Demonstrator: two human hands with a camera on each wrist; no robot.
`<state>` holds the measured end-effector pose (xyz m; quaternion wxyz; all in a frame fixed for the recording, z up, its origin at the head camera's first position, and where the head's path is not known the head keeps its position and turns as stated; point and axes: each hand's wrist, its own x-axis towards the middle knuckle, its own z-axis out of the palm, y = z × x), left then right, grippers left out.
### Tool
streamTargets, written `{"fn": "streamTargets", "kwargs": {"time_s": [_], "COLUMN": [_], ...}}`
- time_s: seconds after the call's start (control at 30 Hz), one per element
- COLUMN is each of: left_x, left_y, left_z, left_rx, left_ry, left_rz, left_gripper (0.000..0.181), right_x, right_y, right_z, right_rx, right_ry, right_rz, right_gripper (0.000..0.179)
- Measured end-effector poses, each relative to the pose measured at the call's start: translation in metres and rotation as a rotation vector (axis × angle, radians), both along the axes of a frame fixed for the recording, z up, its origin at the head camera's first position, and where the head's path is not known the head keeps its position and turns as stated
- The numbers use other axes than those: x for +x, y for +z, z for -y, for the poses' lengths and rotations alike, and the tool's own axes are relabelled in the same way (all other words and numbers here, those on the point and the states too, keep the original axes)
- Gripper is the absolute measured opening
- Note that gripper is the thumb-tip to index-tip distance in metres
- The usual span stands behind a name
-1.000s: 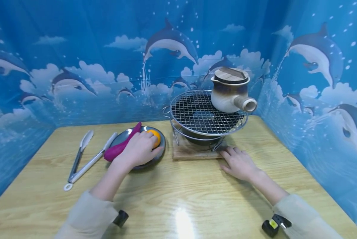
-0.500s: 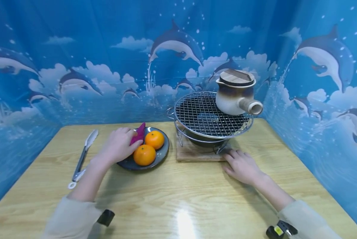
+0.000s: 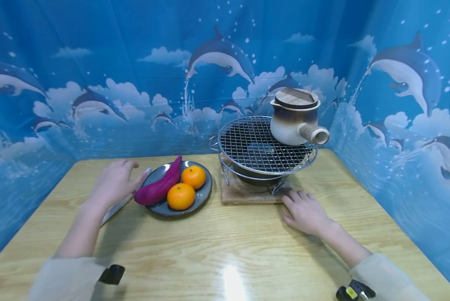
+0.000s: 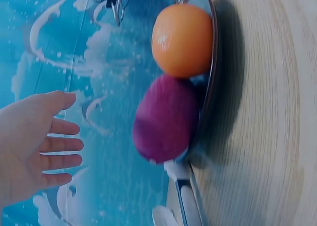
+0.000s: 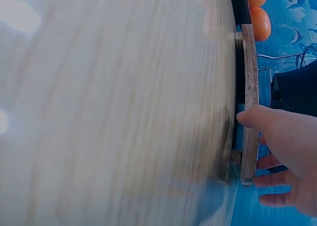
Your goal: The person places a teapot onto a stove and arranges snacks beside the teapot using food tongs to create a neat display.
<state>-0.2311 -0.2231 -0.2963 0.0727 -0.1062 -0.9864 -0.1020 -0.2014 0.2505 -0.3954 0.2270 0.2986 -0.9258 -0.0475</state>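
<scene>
My left hand (image 3: 113, 184) hovers over the metal tongs (image 3: 116, 211) at the left, partly covering them. Its fingers are spread and hold nothing in the left wrist view. Beside it, a purple sweet potato (image 3: 161, 186) lies on a dark round plate (image 3: 204, 196). Two oranges, one nearer (image 3: 181, 196) and one behind it (image 3: 193, 177), share that plate. My right hand (image 3: 305, 212) rests at the front right corner of a wooden board (image 3: 247, 196). In the right wrist view the thumb crosses the board's front edge (image 5: 251, 82), with the fingers loosely extended by its end.
A round wire grill (image 3: 255, 146) stands on legs over a dark bowl (image 3: 255, 179) on the board. On the grill's right side sits a lidded clay pot (image 3: 292, 123), its hollow handle facing front right. A dolphin-patterned curtain (image 3: 134, 83) borders the back and right of the table (image 3: 195, 251).
My left hand has moved off the orange, past the sweet potato, and left over the tongs. Both oranges and the whole sweet potato are uncovered. The right hand has stayed at the board's corner.
</scene>
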Motion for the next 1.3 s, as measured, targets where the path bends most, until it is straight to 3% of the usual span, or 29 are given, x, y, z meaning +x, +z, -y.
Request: {"fn": "streamTargets", "kwargs": {"time_s": [0.23, 0.53, 0.87, 1.0, 1.13, 1.3], "left_x": [0.005, 0.010, 0.009, 0.007, 0.003, -0.003], "left_y": [-0.002, -0.021, -0.035, -0.044, -0.054, -0.062], "left_z": [0.027, 0.057, 0.068, 0.072, 0.074, 0.075], "left_rx": [-0.045, -0.032, -0.019, -0.065, -0.099, -0.052], "left_ry": [0.045, 0.110, 0.131, 0.140, 0.137, 0.149], "left_rz": [0.063, 0.144, 0.111, 0.106, 0.161, 0.202], "left_gripper": [0.060, 0.076, 0.085, 0.089, 0.093, 0.096], "right_x": [0.003, 0.005, 0.006, 0.006, 0.006, 0.007], "right_y": [-0.001, -0.001, 0.002, 0.003, 0.003, 0.003], "right_z": [0.001, 0.001, 0.003, 0.004, 0.005, 0.005], "right_rx": [0.029, 0.042, 0.033, 0.034, 0.035, 0.030], "right_ry": [-0.050, -0.056, -0.050, -0.046, -0.045, -0.047], "right_rz": [0.064, 0.085, 0.096, 0.102, 0.116, 0.127], "right_gripper": [0.055, 0.058, 0.057, 0.056, 0.056, 0.057]}}
